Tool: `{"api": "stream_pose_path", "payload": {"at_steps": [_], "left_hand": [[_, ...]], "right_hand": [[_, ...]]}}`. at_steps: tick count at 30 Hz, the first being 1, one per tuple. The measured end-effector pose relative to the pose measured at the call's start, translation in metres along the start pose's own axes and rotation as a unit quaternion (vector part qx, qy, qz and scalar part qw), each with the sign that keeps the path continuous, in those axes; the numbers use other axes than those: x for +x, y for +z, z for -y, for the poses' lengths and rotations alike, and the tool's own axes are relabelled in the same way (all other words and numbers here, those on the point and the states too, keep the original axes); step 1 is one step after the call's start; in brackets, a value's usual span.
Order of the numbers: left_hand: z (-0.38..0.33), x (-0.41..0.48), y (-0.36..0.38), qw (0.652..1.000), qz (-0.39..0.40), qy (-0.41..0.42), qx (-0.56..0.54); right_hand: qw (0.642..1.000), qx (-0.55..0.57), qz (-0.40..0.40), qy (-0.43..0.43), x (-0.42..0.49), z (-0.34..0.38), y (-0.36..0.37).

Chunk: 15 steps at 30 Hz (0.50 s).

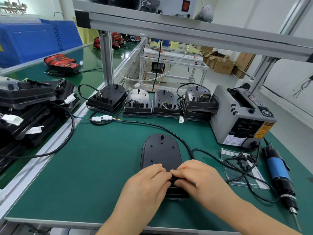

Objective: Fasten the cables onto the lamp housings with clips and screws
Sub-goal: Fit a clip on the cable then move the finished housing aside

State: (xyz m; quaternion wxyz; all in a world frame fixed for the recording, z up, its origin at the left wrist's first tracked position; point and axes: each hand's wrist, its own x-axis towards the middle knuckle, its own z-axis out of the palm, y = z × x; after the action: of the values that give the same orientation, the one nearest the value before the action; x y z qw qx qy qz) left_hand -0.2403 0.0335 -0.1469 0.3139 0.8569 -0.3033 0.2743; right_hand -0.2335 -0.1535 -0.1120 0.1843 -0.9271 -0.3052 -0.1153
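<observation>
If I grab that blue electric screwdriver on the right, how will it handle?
The electric screwdriver is a round barrel lying on its side, so a nudge would probably roll it. The black cord at its rear will likely drag, perhaps snagging the plastic bag. Rigid, probably hefty.

Grey tape disp. (225, 106), blue crate (33, 39)

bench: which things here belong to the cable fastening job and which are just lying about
In the job: lamp housing, cable, clips, electric screwdriver, left hand, right hand.
Lying about: tape dispenser, red lamp, blue crate.
</observation>
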Motion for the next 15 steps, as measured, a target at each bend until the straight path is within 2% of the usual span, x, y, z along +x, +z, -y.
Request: {"api": "stream_pose_path", "payload": {"at_steps": [2, 5, 10, 15], "left_hand": [[-0.001, 0.002, -0.001, 1.0, -0.003, -0.008, -0.006], [-0.002, 0.005, -0.004, 0.999, 0.008, -0.038, -0.023], [-0.002, 0.005, -0.007, 0.988, 0.02, -0.128, -0.087], [-0.006, 0.008, -0.01, 0.994, 0.046, -0.085, -0.046]], "right_hand": [[0.993, 0.093, 0.031, 0.064, 0.003, -0.003, -0.004], [0.975, 0.179, 0.066, 0.11, 0.007, -0.009, -0.008], [0.957, 0.233, 0.082, 0.151, 0.01, -0.011, -0.007], [0.952, 0.243, 0.1, 0.159, 0.013, -0.014, -0.008]]}}
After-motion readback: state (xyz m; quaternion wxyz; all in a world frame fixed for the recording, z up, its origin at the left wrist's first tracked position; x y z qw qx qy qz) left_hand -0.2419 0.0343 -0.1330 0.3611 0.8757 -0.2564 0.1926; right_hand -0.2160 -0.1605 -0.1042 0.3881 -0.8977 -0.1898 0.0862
